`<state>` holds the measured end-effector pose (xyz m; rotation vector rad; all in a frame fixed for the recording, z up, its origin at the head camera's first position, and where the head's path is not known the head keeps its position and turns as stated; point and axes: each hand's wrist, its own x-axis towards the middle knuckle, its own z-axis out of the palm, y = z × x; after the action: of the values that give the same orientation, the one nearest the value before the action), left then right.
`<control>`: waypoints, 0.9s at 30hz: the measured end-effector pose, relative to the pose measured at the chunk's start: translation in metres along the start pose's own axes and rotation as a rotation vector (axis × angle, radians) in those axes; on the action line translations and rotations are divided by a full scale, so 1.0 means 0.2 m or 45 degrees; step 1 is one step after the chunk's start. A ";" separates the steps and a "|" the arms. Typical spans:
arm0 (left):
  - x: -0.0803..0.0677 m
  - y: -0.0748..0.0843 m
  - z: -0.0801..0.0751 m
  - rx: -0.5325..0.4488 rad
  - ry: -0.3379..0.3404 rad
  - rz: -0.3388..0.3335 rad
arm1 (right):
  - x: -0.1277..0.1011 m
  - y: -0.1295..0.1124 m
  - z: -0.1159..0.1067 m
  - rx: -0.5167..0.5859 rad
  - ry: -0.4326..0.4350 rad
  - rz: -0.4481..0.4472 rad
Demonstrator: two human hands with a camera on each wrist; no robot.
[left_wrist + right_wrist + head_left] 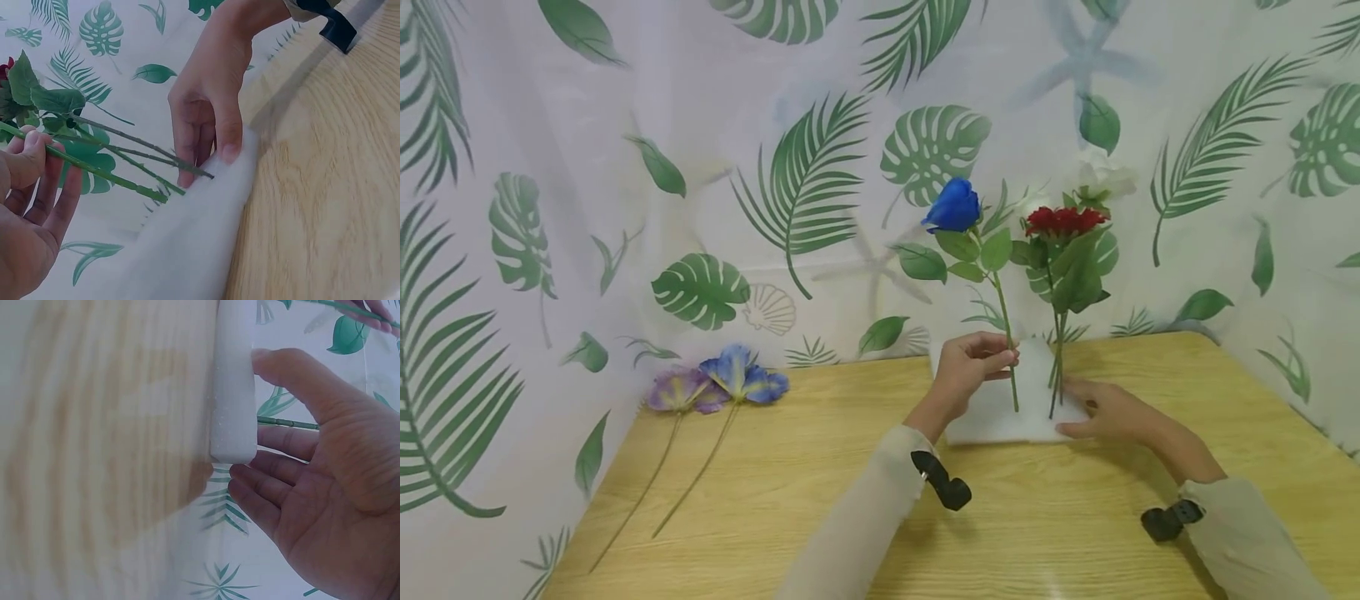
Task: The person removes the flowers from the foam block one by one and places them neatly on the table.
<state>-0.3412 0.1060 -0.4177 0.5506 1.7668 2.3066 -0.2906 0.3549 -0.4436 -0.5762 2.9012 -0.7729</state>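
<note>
Wooden table (775,500): blue rose (953,206) stem between pinching left fingers (1000,360), right fingers (1078,408) flat.

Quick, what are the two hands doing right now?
Left hand: holding the blue rose's stem, pinched between fingers and thumb.
Right hand: open, fingers resting on the white foam block.

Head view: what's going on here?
A person is standing fake flowers in a white foam block on a wooden table. The left hand pinches the blue rose by its stem, whose foot meets the foam. The right hand rests flat on the block's edge, bracing it. A red flower and a white one stand upright in the block. Two blue-purple flowers lie on the table's left side.
</note>
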 end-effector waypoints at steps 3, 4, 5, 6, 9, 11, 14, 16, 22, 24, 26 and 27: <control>-0.01 0.02 -0.04 0.028 -0.007 -0.001 | 0.00 0.00 0.00 0.013 -0.007 -0.001; -0.01 0.03 -0.05 0.039 -0.009 0.002 | 0.00 0.00 0.00 0.019 -0.009 0.001; -0.01 0.03 -0.06 0.055 -0.013 0.006 | 0.00 -0.01 0.00 0.023 -0.009 0.002; -0.01 0.04 -0.08 0.070 -0.020 0.005 | 0.00 -0.01 -0.01 0.032 -0.012 0.004; -0.02 0.07 -0.13 0.139 -0.051 0.004 | 0.00 -0.01 -0.01 0.046 -0.014 0.011; -0.04 0.09 -0.17 0.189 -0.071 0.002 | 0.00 -0.02 -0.01 0.047 -0.019 0.017; -0.05 0.12 -0.21 0.250 -0.094 0.007 | 0.00 -0.02 0.00 0.049 -0.022 0.025; -0.06 0.13 -0.24 0.280 -0.104 0.014 | 0.00 -0.02 0.00 0.049 -0.025 0.029; -0.08 0.16 -0.33 0.338 -0.117 0.040 | 0.01 -0.01 0.00 0.025 -0.017 0.015; -0.08 0.17 -0.37 0.352 -0.124 0.044 | 0.01 -0.01 0.00 0.019 -0.015 0.009; -0.09 0.18 -0.40 0.367 -0.134 0.047 | 0.01 0.00 0.00 0.022 -0.012 0.001; -0.09 0.19 -0.41 0.379 -0.138 0.044 | 0.01 0.00 0.00 0.023 -0.011 -0.002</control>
<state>-0.3549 0.0161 -0.4035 0.7438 2.0739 2.0021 -0.2926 0.3540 -0.4441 -0.5785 2.8835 -0.7940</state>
